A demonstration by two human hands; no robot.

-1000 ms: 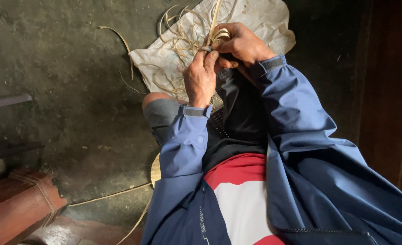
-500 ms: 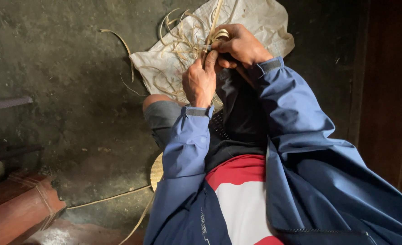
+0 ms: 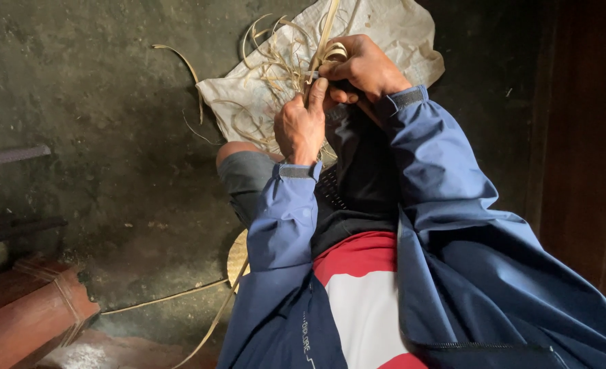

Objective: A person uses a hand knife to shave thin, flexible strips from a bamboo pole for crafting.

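Observation:
My left hand (image 3: 301,127) grips a thin pale cane strip (image 3: 325,37) just above my raised knee. My right hand (image 3: 363,66) is closed beside it, holding what looks like a small knife against the same strip; the blade itself is mostly hidden by the fingers. The strip runs up and away past the top of the view. Curled pale shavings (image 3: 275,68) lie under the hands on a white woven sack (image 3: 398,31) spread on the ground. Both arms wear blue jacket sleeves.
Dark concrete floor (image 3: 98,109) fills the left side. A reddish wooden block (image 3: 29,321) sits at the lower left, with loose cane strips (image 3: 173,295) trailing by it. Dark bars (image 3: 12,156) jut in at the left edge. A dark wooden surface (image 3: 590,157) stands on the right.
Both hands have stayed together on the strip, shifting only slightly upward. Nothing was picked up or let go.

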